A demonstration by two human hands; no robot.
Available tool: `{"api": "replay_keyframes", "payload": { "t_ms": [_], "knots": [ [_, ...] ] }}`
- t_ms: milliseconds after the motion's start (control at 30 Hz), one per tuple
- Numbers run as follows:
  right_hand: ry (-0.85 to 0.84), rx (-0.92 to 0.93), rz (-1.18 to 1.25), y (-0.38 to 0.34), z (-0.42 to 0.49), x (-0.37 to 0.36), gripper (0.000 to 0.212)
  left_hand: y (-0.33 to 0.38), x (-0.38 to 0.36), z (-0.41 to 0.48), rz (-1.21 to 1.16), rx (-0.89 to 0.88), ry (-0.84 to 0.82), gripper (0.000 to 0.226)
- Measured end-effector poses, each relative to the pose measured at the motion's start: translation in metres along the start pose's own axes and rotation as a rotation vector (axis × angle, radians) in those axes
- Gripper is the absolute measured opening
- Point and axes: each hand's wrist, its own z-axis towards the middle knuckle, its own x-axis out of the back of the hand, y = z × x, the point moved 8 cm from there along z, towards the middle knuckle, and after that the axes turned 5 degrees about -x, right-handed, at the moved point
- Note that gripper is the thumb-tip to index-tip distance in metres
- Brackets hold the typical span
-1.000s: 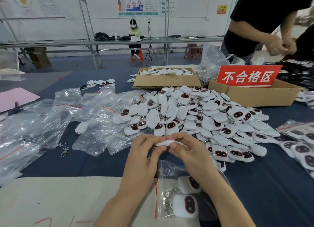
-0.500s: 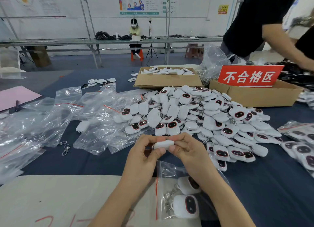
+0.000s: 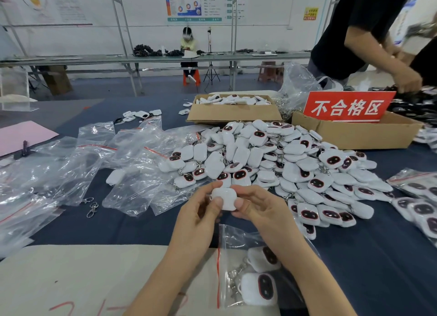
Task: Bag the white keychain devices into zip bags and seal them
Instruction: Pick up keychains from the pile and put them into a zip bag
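Far left: pink sheet [image 3: 21, 136] at the table edge. Nearer and to its right lies a heap of empty zip bags [image 3: 71, 164], crumpled, red strips showing. Two loose metal clasps [image 3: 92, 207] sit on the blue cloth [image 3: 118, 228] just near of the heap. A beige mat [image 3: 71, 275] runs along the near edge.

Centre: your left hand [image 3: 196, 221] and right hand [image 3: 262, 211] meet above the cloth, just near of the pile. Both pinch one white keychain device [image 3: 224, 198]. Left thumb is on its near-left corner, right thumb on its near-right corner, other fingers of each hand curled behind it. Half a second ago it sat edge-on between your fingertips, a thin white sliver. Now its broad plain side faces you. Hands are in much the same spot.

Under your right forearm: a zip bag [image 3: 236, 240], partly on the mat, partly on the cloth, red strip at its left side. Two bagged devices [image 3: 259, 288] lie inside, dark faces up, key rings toward the left. Cannot tell whether it is sealed. Bag unmoved.

Right of centre: big pile of devices [image 3: 283, 159], some dark face up, some plain side up. Far of it is an open cardboard box [image 3: 234, 116] holding more. Right of that, a second box [image 3: 354, 136] carries a red sign [image 3: 347, 107]. Filled bags [image 3: 421, 197] lie at the right edge. A person in black [image 3: 364, 20] leans over the far right corner.
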Motion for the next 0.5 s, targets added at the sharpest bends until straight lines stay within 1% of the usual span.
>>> {"api": "replay_keyframes", "payload": {
  "t_ms": [67, 167, 300, 333, 400, 467, 500],
  "knots": [
    [-0.009, 0.000, -0.049, 0.000, 0.000, -0.003, 0.022, -0.002, 0.000, 0.001, -0.017, 0.025, -0.018, 0.027],
    [-0.028, -0.012, -0.044, 0.001, -0.001, -0.009, 0.021, -0.005, -0.003, 0.002, -0.027, 0.058, -0.044, 0.035],
    [-0.053, -0.012, 0.017, 0.000, -0.002, -0.012, 0.031, -0.005, -0.005, 0.002, -0.007, 0.056, -0.066, 0.040],
    [-0.054, -0.013, 0.027, 0.000, -0.002, -0.012, 0.031, -0.005, -0.004, 0.002, -0.008, 0.058, -0.065, 0.040],
    [-0.036, -0.006, -0.002, 0.001, -0.001, -0.010, 0.024, -0.007, -0.004, 0.002, -0.013, 0.063, -0.048, 0.033],
    [0.011, 0.007, -0.100, 0.002, 0.000, -0.004, 0.020, -0.006, 0.000, 0.002, -0.053, 0.053, 0.010, 0.022],
    [0.034, 0.000, -0.147, 0.004, 0.001, -0.001, 0.021, -0.005, 0.002, 0.001, -0.096, 0.051, 0.041, 0.020]
  ]
}}
